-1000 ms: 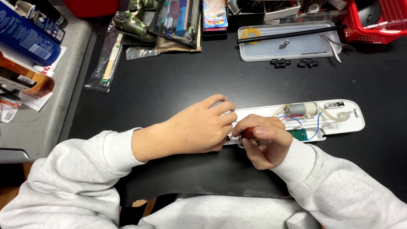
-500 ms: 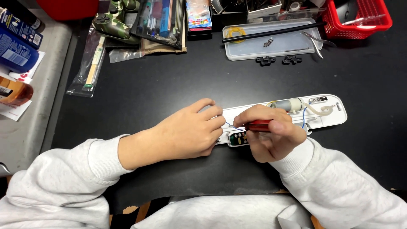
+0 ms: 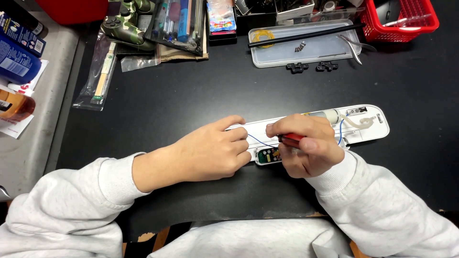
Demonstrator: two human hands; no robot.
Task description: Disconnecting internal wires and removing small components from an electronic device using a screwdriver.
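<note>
Long white casing lying open mid-table. Left hand pressing its 9 o'clock end, fingers curled, nothing gripped. Right hand closed around red screwdriver, just above circuit board, blue wire between hands.

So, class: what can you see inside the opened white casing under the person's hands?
Inside the white casing: a blue wire, a small circuit board, a grey cylinder. The right hand covers the middle.
</note>
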